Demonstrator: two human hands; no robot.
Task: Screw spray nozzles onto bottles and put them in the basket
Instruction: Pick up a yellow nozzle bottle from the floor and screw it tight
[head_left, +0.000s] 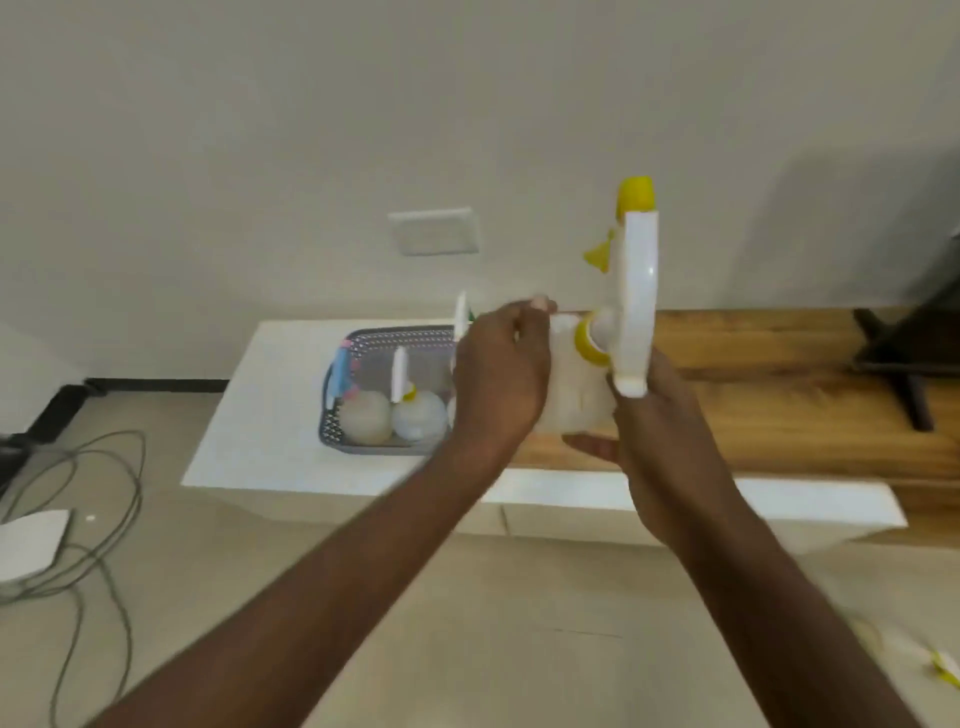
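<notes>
Both the left hand (501, 371) and right hand (662, 415) grip a bottle (574, 400) held between them, above the basket (363, 343).

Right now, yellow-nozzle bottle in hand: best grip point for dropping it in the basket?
Grip the bottle around its translucent body, from the near side below the yellow collar. The trigger head juts out long and narrow, so holding it would probably let the bottle swing. The basket lies to the left.
</notes>
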